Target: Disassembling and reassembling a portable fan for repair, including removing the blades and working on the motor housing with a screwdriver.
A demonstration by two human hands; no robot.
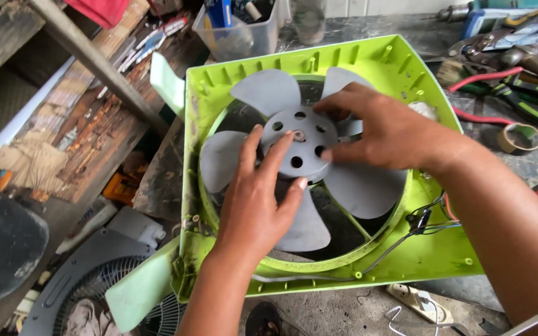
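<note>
Left hand (258,205): lying flat and open on the grey plastic five-bladed fan impeller (300,155), fingers spread over the hub and a lower blade, pressing rather than gripping.
Right hand (384,134): reaching in from the right, thumb and fingertips pinching the edge of the round perforated hub, partly curled and holding it.
Impeller position: sitting inside the round opening of the lime-green square plastic fan housing (219,93), which is lying face-up on the grey concrete surface (344,311).
Progress, as judged: the impeller is sitting on its centre shaft; no fastener is showing over the hub hole, so securing appears undone.
Wiring: black and white leads (428,221) are hanging loose at the housing's right edge.
Surroundings: pliers with red and green handles (505,93), a brown tape roll (519,138), and a grey fan grille (94,292) below left.
</note>
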